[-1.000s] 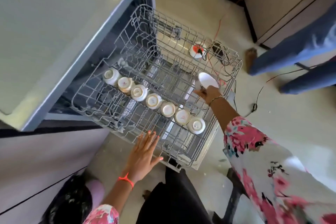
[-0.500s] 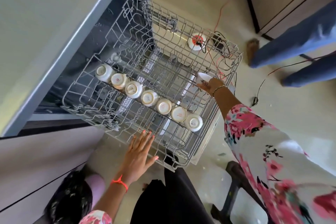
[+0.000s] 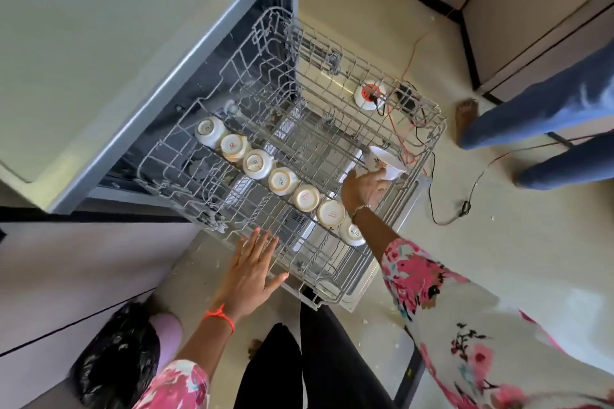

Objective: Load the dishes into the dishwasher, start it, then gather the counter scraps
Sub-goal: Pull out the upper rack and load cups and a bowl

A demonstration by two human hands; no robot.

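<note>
**A:** Which step is this?

**B:** Loading, I'd say, and not finished. Under the counter [image 3: 99, 43] in the upper left of the frame, the rack [image 3: 319, 143] is pulled out into the middle.

**A:** The left hand [image 3: 252, 269]?

**B:** Lower centre, flat, with its fingers straight and spread. It holds nothing. The fingertips lie at the rack's near rim and seem to touch it, perhaps to steady it.

**A:** What's loaded?

**B:** A row of cups [image 3: 281, 180], bottoms up, runs diagonally across the centre.

**A:** And the right hand [image 3: 363, 191]?

**B:** Centre right, arm reaching in from the lower right. Its fingers are curled round a white cup [image 3: 383, 161], which is tilted on its side above the right part of the rack.

**A:** Next?

**B:** Probably turning the cup mouth-down and setting it between the wires there, apart from the row, before letting go. The dishwasher can't be started until the rack is pushed in.
</note>
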